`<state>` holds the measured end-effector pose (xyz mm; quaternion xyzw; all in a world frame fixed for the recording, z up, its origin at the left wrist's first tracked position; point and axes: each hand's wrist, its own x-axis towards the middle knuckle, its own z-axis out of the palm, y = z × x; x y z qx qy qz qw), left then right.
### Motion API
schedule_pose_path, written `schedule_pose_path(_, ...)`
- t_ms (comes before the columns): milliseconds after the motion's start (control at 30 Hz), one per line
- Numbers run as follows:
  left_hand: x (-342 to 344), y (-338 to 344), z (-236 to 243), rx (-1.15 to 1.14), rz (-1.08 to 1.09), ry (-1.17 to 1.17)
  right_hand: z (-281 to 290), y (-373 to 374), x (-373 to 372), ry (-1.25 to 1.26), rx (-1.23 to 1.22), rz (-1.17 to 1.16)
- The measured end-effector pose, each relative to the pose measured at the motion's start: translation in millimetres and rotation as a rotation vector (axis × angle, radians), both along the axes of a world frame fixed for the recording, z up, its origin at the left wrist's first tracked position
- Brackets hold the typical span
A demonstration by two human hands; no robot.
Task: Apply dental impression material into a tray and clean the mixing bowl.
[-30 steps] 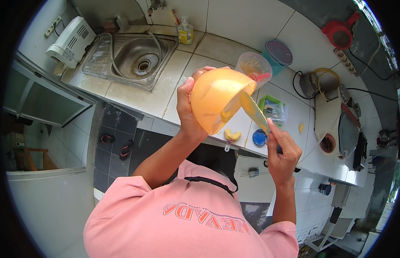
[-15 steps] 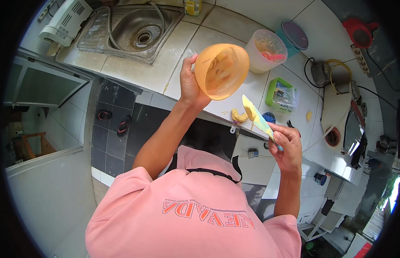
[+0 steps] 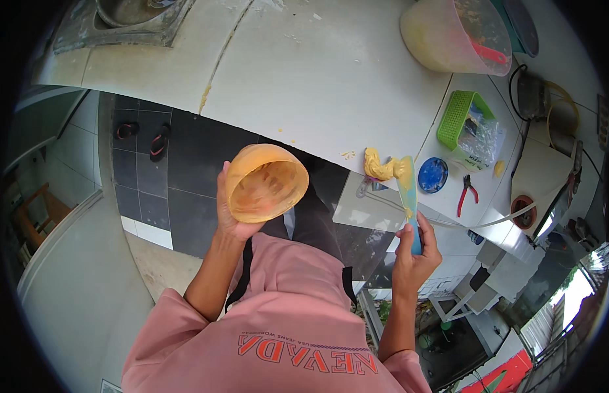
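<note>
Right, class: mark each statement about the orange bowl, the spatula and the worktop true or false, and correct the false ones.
1. The left hand holds the orange bowl. True.
2. The right hand holds pliers. False: it holds a spatula; the red pliers lie on the worktop.
3. Yellow dough sits by the spatula's tip. True.
4. The green basket is on the floor. False: it is on the worktop.

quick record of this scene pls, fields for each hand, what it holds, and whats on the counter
left hand: grips an orange plastic bowl, tilted, opening facing the camera
right hand: holds a blue-handled spatula, blade up
spatula tip: lump of yellow dough
counter: translucent plastic tub, green plastic basket, round blue lid, red-handled pliers
far left: metal sink
</note>
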<state>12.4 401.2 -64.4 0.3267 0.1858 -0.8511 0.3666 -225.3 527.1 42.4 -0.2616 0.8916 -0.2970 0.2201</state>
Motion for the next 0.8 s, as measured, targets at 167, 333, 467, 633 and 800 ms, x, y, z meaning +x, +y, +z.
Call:
schedule_pose_path(167, -6.3, 12.0, -11.5, 0.068, -0.084, -0.005, -24.2, -9.5, 16.1, 0.135, 0.034, 0.143)
schedule_pose_path(333, -2.6, 7.2, -15.3, 0.086, -0.069, 0.018, -32.5, -8.2, 19.9, 0.269, 0.008, 0.226)
schedule_pose_path(467, 1.9, 3.4, -15.7, 0.092, -0.048, 0.025, -36.6, -6.4, 21.6, 0.296, -0.011, 0.233)
schedule_pose_path(633, 3.4, 2.5, -11.5, 0.106, -0.044, 0.013, -39.4, -3.9, 24.4, 0.268, 0.006, 0.205)
schedule_pose_path(800, 2.1, 2.1, -6.6, 0.092, -0.068, 0.015, -42.2, -2.9, 24.9, 0.258, 0.003, 0.202)
